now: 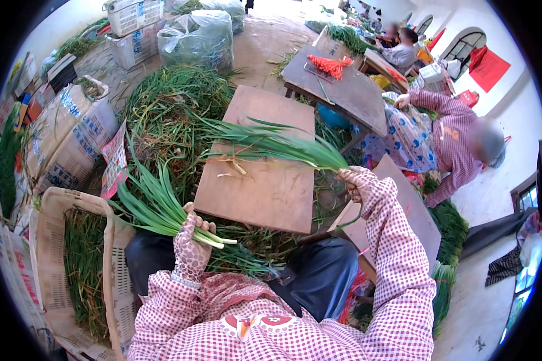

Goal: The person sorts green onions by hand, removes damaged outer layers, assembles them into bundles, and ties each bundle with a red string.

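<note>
My left hand (191,240), in a patterned glove, is closed around a small bunch of green onions (162,210). Their white ends point right and the leaves fan out to the upper left. At the right, my gloved right hand (356,183) grips a second bunch of green onions (283,144) by one end. Those leaves stretch leftward, slightly blurred, over a wooden board (253,201) in front of me. A few dry roots and a pale stalk scrap (238,168) lie on the board.
A big heap of loose greens (174,108) lies beyond the board's left. Near my left leg stands a plastic crate (111,265) holding greens. Orange ties (330,66) rest on a dark table (343,90). A co-worker (451,132) bends over at the right, beside bundled greens (448,231).
</note>
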{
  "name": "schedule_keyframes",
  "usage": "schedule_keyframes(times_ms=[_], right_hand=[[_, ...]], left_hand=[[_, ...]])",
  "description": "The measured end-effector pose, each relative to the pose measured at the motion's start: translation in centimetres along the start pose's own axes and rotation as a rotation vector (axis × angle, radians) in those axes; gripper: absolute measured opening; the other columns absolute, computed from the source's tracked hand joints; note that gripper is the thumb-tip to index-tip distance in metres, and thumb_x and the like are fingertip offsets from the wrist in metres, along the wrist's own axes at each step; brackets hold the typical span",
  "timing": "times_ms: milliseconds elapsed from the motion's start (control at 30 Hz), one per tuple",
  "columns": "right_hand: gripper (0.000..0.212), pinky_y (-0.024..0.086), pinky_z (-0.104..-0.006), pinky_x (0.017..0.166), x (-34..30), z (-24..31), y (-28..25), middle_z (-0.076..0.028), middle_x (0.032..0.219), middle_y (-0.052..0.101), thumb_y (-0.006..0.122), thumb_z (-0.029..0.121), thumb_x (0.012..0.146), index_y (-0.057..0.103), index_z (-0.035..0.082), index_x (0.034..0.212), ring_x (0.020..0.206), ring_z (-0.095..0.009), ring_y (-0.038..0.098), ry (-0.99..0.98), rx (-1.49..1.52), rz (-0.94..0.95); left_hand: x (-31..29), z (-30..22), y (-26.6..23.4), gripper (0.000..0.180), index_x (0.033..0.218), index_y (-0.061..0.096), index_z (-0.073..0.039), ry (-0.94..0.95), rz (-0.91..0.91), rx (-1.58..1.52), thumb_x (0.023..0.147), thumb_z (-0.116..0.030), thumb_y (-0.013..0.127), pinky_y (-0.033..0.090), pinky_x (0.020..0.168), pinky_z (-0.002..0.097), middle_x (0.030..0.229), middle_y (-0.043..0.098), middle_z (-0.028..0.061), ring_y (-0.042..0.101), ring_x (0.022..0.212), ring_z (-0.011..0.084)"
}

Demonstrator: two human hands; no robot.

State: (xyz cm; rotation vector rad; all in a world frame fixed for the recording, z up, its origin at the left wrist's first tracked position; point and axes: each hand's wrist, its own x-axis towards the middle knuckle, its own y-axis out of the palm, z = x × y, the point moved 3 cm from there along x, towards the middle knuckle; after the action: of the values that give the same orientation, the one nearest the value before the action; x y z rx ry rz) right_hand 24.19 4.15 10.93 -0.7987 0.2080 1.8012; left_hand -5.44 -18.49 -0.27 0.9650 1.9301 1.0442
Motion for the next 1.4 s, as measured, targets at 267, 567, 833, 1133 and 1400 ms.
schedule_keyframes(times_ms=[267, 567, 833, 1133, 1400], right_hand=[[0.046, 0.025, -0.0223, 0.034, -0.1, -12.5, 9.2, 0.004, 0.054, 0.039, 0.049, 0.048, 0.087, 0.053, 0.004, 0.098, 0.035, -0.006, 0.025, 0.369, 0.65, 0.252], [0.051, 0.033, -0.0225, 0.036, -0.7, -15.6, 13.3, -0.002, 0.069, 0.056, 0.032, 0.049, 0.093, 0.053, 0.006, 0.113, 0.043, -0.009, 0.043, 0.159, 0.52, 0.422], [0.041, 0.037, -0.0205, 0.041, 2.2, -16.4, 14.4, -0.002, 0.094, 0.062, 0.042, 0.041, 0.092, 0.051, 0.011, 0.118, 0.059, -0.01, 0.053, 0.313, 0.118, 0.351], [0.027, 0.031, -0.0178, 0.033, 1.0, -17.0, 15.9, 0.0, 0.071, 0.052, 0.047, 0.032, 0.092, 0.051, 0.007, 0.103, 0.046, -0.007, 0.043, 0.379, 0.702, 0.405], [0.04, 0.033, -0.0179, 0.029, -2.4, -17.4, 18.9, -0.006, 0.065, 0.057, 0.039, 0.04, 0.094, 0.049, 0.006, 0.114, 0.038, -0.009, 0.045, 0.435, 0.651, 0.697]], left_hand=[[-2.7, 6.4, -1.9, 0.017, 0.105, 0.052, -0.012, -0.321, -0.159, -0.034, 0.088, -0.013, 0.056, 0.047, 0.065, 0.0313, 0.079, 0.055, 0.003, 0.054, 0.065, 0.0132], [-5.4, 8.7, -4.2, 0.028, 0.112, 0.05, -0.01, -0.442, -0.215, 0.068, 0.085, -0.004, 0.056, 0.047, 0.067, 0.031, 0.09, 0.06, 0.0064, 0.056, 0.069, 0.0132], [-3.8, 9.3, -4.2, 0.029, 0.112, 0.048, -0.01, -0.423, -0.204, 0.207, 0.084, -0.004, 0.056, 0.048, 0.066, 0.0323, 0.091, 0.061, 0.0064, 0.057, 0.069, 0.0125], [-3.0, 8.8, -3.9, 0.034, 0.113, 0.048, -0.008, -0.381, -0.234, 0.272, 0.082, -0.001, 0.06, 0.046, 0.063, 0.0292, 0.088, 0.06, 0.0057, 0.056, 0.069, 0.0125], [-2.5, 10.0, -4.9, 0.028, 0.116, 0.044, -0.007, -0.571, 0.046, 0.142, 0.088, -0.008, 0.05, 0.047, 0.072, 0.0349, 0.087, 0.055, 0.0084, 0.055, 0.076, 0.0203]])
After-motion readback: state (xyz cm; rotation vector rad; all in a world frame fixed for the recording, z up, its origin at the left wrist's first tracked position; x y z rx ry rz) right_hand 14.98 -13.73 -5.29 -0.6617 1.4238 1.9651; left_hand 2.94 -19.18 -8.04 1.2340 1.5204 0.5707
